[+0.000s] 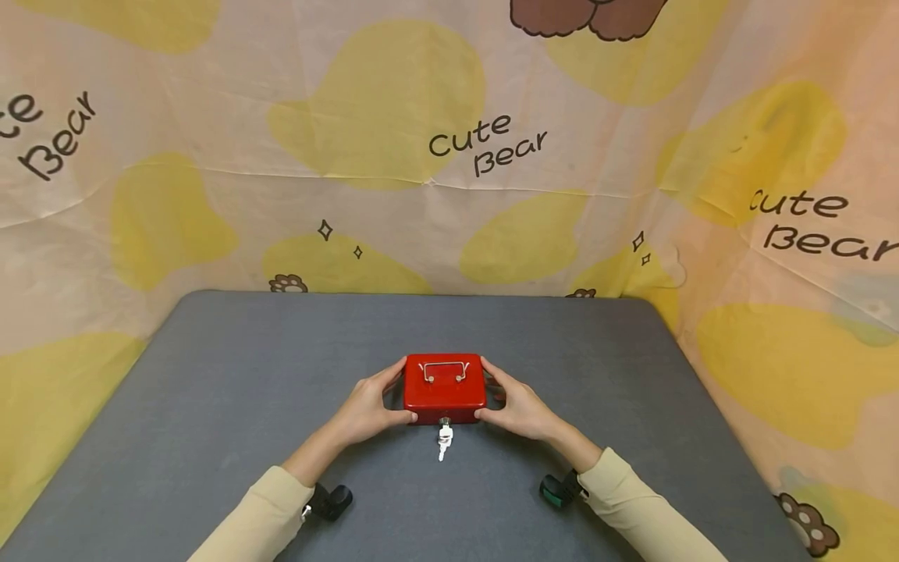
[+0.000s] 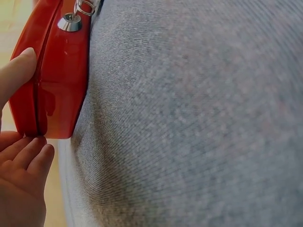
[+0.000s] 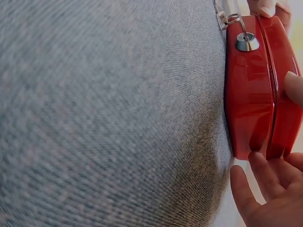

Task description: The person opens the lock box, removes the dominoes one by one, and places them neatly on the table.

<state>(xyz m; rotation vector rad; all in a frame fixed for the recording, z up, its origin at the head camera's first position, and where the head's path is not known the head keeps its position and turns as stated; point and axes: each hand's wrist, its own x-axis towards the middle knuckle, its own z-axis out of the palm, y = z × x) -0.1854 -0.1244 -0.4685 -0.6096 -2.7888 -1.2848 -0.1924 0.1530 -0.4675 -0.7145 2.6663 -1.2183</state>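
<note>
A small red metal cash box (image 1: pixel 445 390) sits on the grey table, its wire handle (image 1: pixel 445 364) folded on the lid. In its front lock (image 2: pixel 70 22) sits a key, and a second key (image 1: pixel 444 450) dangles from the ring. My left hand (image 1: pixel 370 406) holds the box's left end, thumb on the lid's front edge and fingers against the side. At the opposite end my right hand (image 1: pixel 520 406) grips likewise, its thumb on the lid front and some fingertips touching the side in the right wrist view. A thin dark seam shows between lid and base.
The grey cloth-covered table (image 1: pixel 246 375) extends around the box on all sides. Behind it hangs a patterned curtain (image 1: pixel 393 117) with yellow patches and lettering. A dark wrist device (image 1: pixel 330 502) is strapped at the left cuff, another device (image 1: pixel 559 490) at the right.
</note>
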